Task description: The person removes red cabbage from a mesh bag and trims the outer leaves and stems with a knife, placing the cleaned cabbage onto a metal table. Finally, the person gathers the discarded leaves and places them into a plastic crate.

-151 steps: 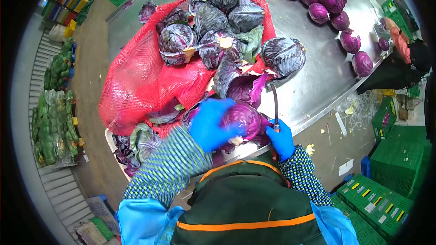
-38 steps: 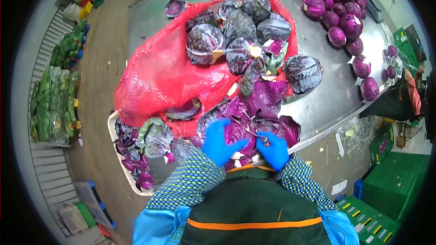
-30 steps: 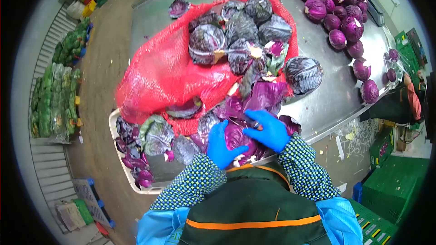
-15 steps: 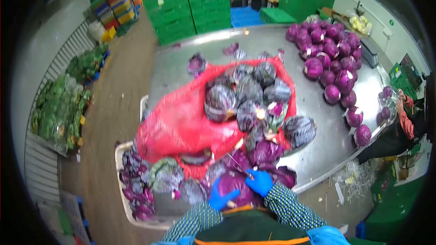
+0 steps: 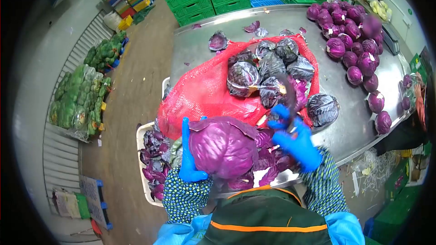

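My left hand grips the left side of a large purple cabbage, held up close to me. On the right, my right hand is raised with bent fingers around something dark and blurred that I cannot make out. Beyond them, a red mesh bag lies on the metal table, with several dark, untrimmed cabbages at its opening. Another dark cabbage sits right of the bag. Loose purple leaves lie beside the held cabbage.
Several purple cabbages form a pile at the right; a blurred purple round shape shows over it. A white bin with leaves stands at the left. Green crates are stacked behind. Another person's hand is at the far right.
The cabbage has come up closer to me in my left hand. My right hand has moved off it, up and to the right. The view has shifted, and the blurred purple shape is new.
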A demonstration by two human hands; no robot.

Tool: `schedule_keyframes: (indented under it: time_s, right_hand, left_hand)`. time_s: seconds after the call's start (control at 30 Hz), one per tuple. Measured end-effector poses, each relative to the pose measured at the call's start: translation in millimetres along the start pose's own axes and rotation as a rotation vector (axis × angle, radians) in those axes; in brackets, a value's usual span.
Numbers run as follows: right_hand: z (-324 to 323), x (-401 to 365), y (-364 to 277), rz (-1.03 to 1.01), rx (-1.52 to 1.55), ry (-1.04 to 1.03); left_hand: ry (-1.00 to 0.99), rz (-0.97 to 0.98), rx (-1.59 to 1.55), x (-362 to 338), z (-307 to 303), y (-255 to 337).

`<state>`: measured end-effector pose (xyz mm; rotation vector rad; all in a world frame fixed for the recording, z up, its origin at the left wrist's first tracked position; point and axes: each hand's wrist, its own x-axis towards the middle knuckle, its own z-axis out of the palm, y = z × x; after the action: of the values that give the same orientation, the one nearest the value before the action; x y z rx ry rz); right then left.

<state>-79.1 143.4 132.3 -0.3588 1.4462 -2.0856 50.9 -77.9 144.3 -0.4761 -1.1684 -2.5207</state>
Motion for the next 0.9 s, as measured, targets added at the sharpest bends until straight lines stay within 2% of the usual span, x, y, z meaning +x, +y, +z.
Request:
schedule_keyframes:
  time_s: [0.03, 0.07, 0.1, 0.13, 0.2, 0.23, 0.27, 0.33, 0.37, 0.4, 0.47, 0.53, 0.57, 0.6, 0.63, 0.67, 0.7, 0.73, 0.77, 0.8, 0.83, 0.87, 0.9]
  right_hand:
    - [20, -12, -12, -0.026, -0.058, -0.171]
    - [30, -10, -19, -0.169, -0.213, -0.301]
    - [42, -6, -30, -0.214, -0.263, -0.290]
    - [46, 0, -41, -0.251, -0.317, -0.270]
    - [28, 23, -51, 0.006, -0.480, -0.378]
    - [22, 31, -43, -0.003, -0.295, -0.198]
    - [8, 44, -32, -0.010, -0.187, -0.118]
    - [-45, 59, -4, -0.075, -1.386, 0.027]
    - [-62, 52, 23, -0.345, -1.252, 0.136]
    - [-74, 35, 43, -0.603, -1.114, 0.248]
    - [-55, -5, 16, 0.225, -0.032, 0.002]
    - [-53, -30, 21, 0.221, 0.671, -0.156]
    - [-57, -41, 39, 0.199, 0.693, -0.011]
    - [-69, -43, 58, 0.175, 0.715, 0.131]
    - [-89, -38, 67, 0.153, 0.777, 0.336]
    - [-135, -39, 118, 0.011, 0.785, 0.262]
    - [-174, -31, 128, -0.348, 0.985, -0.075]
    - [-187, -27, 96, -0.699, 1.139, -0.443]
    - [-202, -45, 58, -0.521, 1.066, 0.211]
    - [-197, -62, -9, -0.316, 0.939, 0.847]
    - [-238, -78, -10, -0.306, 0.819, 0.778]
    - [-292, -93, -6, -0.286, 0.695, 0.707]
    - [-340, -97, -9, -0.356, 0.692, 0.609]
  left_hand:
    - [0.263, -0.154, 0.063, 8, 2, 1]
    - [0.527, -0.310, 0.134, 15, 4, 3]
    - [0.107, -0.170, 0.338, 7, 9, 6]
    - [0.089, -0.192, 0.341, 8, 9, 8]
    - [0.038, -0.493, 0.477, 8, 7, 9]
    - [0.032, -0.501, 0.470, 4, 9, 4]
    - [0.039, -0.447, 0.368, -1, 11, -2]
    - [0.045, -0.336, 0.166, -10, 11, -12]
    - [0.189, -0.328, 0.174, -13, 11, -19]
    - [0.162, -0.337, 0.153, -11, 19, -20]
    - [0.351, -0.375, -0.190, 0, 41, -21]
    - [0.643, -0.662, 0.007, 29, 44, -50]
    - [0.118, -0.458, 0.473, 25, 82, -44]
    - [-0.119, -0.453, 0.484, 32, 81, -46]
    - [-0.205, -0.509, 0.344, 41, 86, -57]
    - [-0.299, -0.560, 0.203, 52, 90, -70]
    - [-0.277, -0.665, 0.179, 60, 92, -86]
    - [-0.227, -0.688, 0.363, 66, 85, -110]
    - [-0.280, -0.589, 0.664, 67, 72, -142]
    - [-0.326, -0.470, 0.963, 74, 70, -167]
    - [-0.250, -0.669, 0.846, 79, 74, -187]
    - [-0.261, -0.809, 0.754, 91, 86, -203]
    - [-0.407, -0.541, 0.989, 103, 90, -224]
